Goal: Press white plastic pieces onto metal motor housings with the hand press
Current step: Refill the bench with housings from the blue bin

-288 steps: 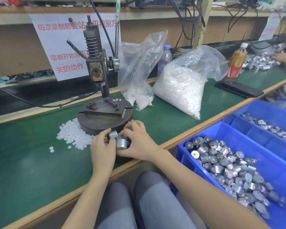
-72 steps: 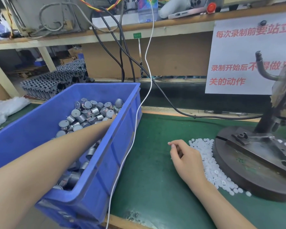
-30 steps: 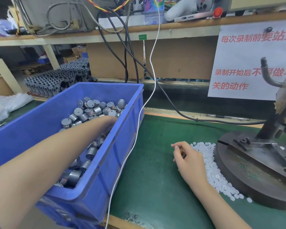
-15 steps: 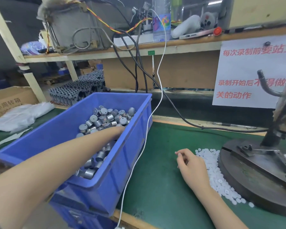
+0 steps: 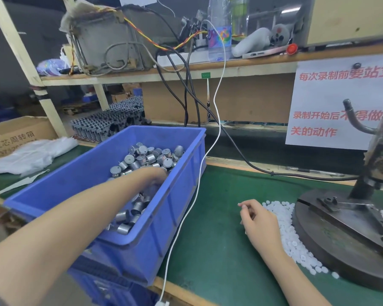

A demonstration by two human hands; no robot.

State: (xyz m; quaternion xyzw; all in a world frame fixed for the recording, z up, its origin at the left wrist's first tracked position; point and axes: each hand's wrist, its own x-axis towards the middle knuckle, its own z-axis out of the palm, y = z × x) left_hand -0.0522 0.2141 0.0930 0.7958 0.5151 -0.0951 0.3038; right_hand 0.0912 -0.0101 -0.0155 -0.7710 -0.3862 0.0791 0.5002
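Fingers (image 5: 163,173) of the left hand (image 5: 152,176) are sunk among the metal motor housings (image 5: 142,157) piled toward the far end of the blue bin (image 5: 175,217). They are smeared by motion blur, so I cannot tell whether they grip a housing or merely rest on the heap. The forearm reaches in over the bin's near rim and hides part of the pile, though more housings show beneath it against the right wall. The right hand (image 5: 259,219) rests on the green surface (image 5: 215,250), well apart from the bin, its fingers (image 5: 244,204) curled inward toward the palm. A pale speck sits at the tip of the forefinger, too small to say whether a piece is pinched there. The white plastic pieces (image 5: 290,235) lie in a loose drift just beside and partly behind this hand, running along the curved edge of the round base (image 5: 329,246) of the hand press (image 5: 380,151), with a few more scattered on top of the base. The press is cut off by the right edge: only its column, a bent lever and part of the base show. A white cable (image 5: 197,184) hangs down between the bin and the right hand. A second blue bin (image 5: 111,288) sits under the first, mostly hidden. The paper sign (image 5: 332,96) with red characters behind the press is also cropped.
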